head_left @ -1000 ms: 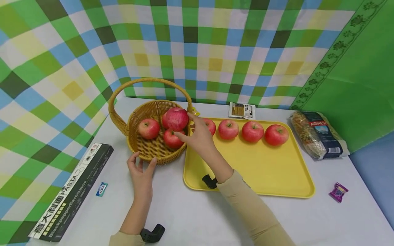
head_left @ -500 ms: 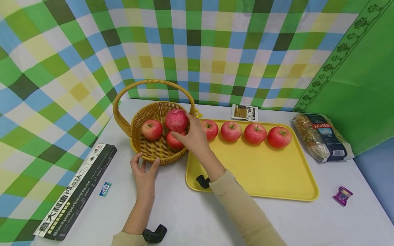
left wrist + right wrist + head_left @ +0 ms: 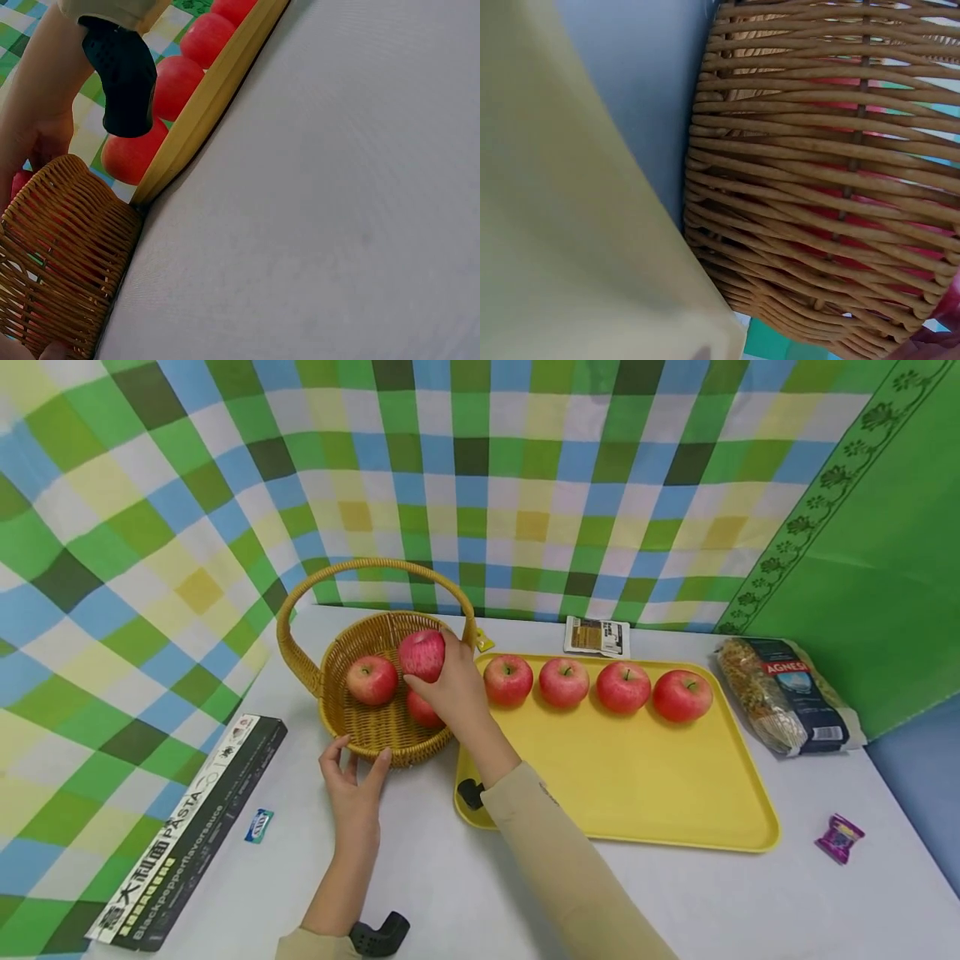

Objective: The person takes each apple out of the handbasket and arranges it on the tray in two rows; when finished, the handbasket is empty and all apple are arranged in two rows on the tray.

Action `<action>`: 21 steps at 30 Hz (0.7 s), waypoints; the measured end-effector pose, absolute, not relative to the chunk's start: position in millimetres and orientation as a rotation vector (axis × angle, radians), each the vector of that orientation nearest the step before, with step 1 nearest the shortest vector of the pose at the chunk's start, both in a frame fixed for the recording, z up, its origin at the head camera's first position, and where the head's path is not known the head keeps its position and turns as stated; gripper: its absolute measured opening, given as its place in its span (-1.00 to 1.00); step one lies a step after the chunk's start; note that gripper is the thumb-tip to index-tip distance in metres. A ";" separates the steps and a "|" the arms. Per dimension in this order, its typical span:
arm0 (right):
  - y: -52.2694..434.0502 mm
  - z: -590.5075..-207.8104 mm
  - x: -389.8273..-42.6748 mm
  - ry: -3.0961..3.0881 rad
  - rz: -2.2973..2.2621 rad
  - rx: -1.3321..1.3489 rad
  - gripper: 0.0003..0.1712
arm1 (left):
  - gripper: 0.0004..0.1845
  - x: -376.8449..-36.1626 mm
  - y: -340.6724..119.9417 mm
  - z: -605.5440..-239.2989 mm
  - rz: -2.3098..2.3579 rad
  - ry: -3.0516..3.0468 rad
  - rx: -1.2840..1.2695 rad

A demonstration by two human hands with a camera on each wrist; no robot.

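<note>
A wicker basket (image 3: 360, 731) with a tall arched handle stands at the left, red apples inside it. My right hand (image 3: 456, 689) grips a red apple (image 3: 422, 655) over the basket's right side, with the thumb toward me. Below it, partly covered by that hand, is another apple (image 3: 422, 708); one more apple (image 3: 372, 680) sits at the basket's left. My left hand (image 3: 356, 789) holds the front of the basket, thumb and fingers spread along its wall. In the right wrist view the woven wall (image 3: 817, 172) hides most of the apples.
Right of the basket lies a yellow tray (image 3: 600, 777) with a row of several apples (image 3: 564, 682) along its back. A pasta bag (image 3: 791, 693), a small packet (image 3: 597, 636) and a purple-wrapped candy (image 3: 840, 839) lie around it. A long pasta box (image 3: 195, 827) and small blue packet (image 3: 258, 826) are left.
My right hand has moved left with the apple, farther over the basket, uncovering the leftmost apple on the tray. The left hand stays at the basket's front. The head view has shifted slightly.
</note>
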State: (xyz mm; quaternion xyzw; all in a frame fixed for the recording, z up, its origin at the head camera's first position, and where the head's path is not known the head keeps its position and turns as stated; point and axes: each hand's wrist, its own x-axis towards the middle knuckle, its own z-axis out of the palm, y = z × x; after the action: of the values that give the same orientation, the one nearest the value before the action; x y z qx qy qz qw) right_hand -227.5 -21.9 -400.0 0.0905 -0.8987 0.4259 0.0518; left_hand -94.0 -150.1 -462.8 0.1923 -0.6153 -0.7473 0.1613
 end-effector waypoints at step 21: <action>-12.3 -395.8 -219.1 -2.616 1.523 0.318 -0.02 | -0.28 -94.2 -149.9 -465.4 -2.123 -1.756 0.545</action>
State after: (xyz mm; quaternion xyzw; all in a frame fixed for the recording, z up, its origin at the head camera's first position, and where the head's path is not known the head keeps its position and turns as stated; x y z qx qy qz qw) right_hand -219.1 -12.3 -395.8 0.1043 -0.8585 0.4997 0.0489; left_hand -94.2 -149.9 -465.4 0.1913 -0.6166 -0.7455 0.1659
